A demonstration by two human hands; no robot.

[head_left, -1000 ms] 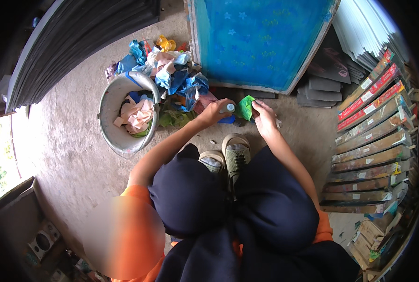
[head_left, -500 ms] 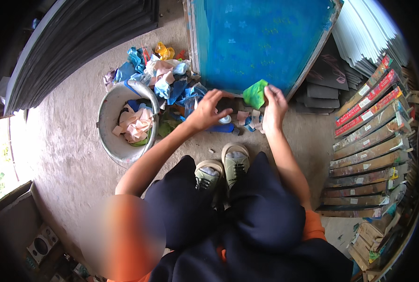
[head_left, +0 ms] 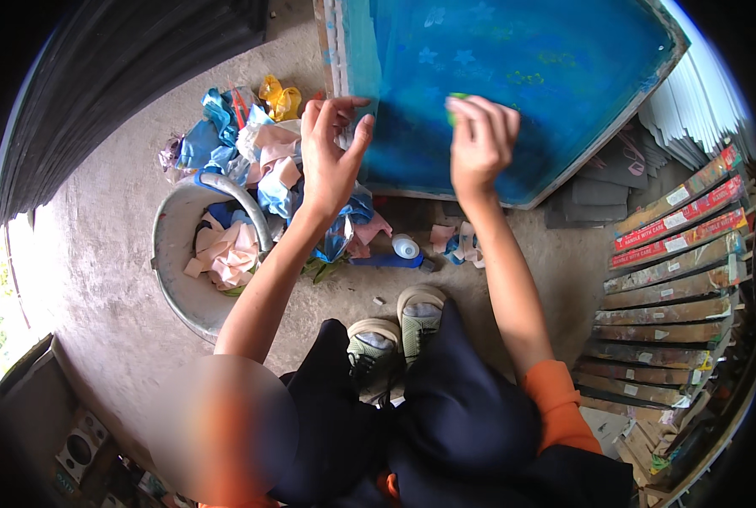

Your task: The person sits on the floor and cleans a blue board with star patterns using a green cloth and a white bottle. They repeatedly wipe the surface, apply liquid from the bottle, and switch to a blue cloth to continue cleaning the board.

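A blue screen (head_left: 479, 51) in a paint-smeared frame leans up from the floor in front of me. My right hand (head_left: 484, 144) is raised over it, fingers curled round a green rag (head_left: 456, 108) that is mostly hidden behind them. My left hand (head_left: 329, 157) hovers by the frame's left edge, thumb and fingers apart and nothing in it. On the floor below stand a white bottle (head_left: 406, 246) and a blue-handled tool (head_left: 386, 262). Beside them lies a small heap of rag scraps (head_left: 458, 245).
A grey bucket (head_left: 170, 279) with pink rags stands at the left. Behind it spreads a pile of coloured rags and plastic (head_left: 263, 140). Dark sheets (head_left: 124, 93) are stacked far left. Used wooden frames (head_left: 666, 309) line the right, with white sheets (head_left: 700, 106) behind them.
Both hands have risen away from me, the right one carrying the green rag up over the blue screen. The screen takes up more of the view.
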